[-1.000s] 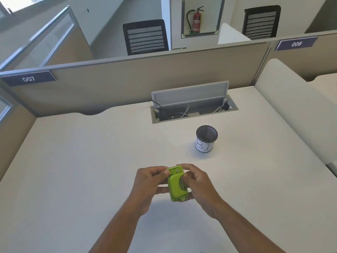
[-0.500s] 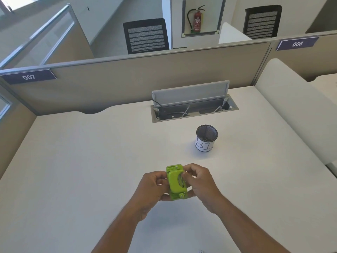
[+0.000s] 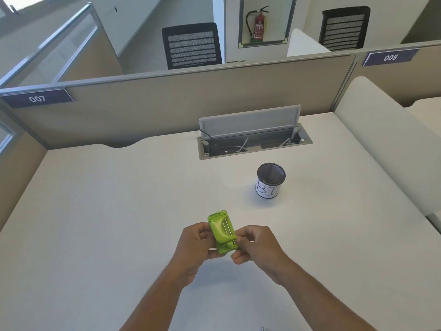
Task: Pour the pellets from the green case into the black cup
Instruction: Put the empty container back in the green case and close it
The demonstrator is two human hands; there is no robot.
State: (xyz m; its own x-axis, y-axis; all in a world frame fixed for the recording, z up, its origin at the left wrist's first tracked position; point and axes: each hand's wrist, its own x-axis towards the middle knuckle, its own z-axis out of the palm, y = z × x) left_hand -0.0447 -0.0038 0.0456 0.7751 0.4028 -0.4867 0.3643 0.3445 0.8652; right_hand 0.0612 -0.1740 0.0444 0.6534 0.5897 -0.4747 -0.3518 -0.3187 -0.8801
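Note:
A small bright green case is held above the white desk, near its front middle, between both hands. My left hand grips its left side and underside. My right hand pinches its lower right corner with the fingertips. The case stands roughly on end, its upper half free of the fingers. The black mesh cup, with a white label around its lower part, stands upright on the desk, farther back and to the right of the hands. A few dark bits lie on the cup's bottom.
An open cable box with a raised grey flap is sunk into the desk behind the cup. Beige partition walls close the desk at the back and left. A white rounded divider borders the right side.
The case has turned a little between my hands, its top leaning more to the left. My right fingers have slid down from the case's middle to its lower right corner. The cup has not moved.

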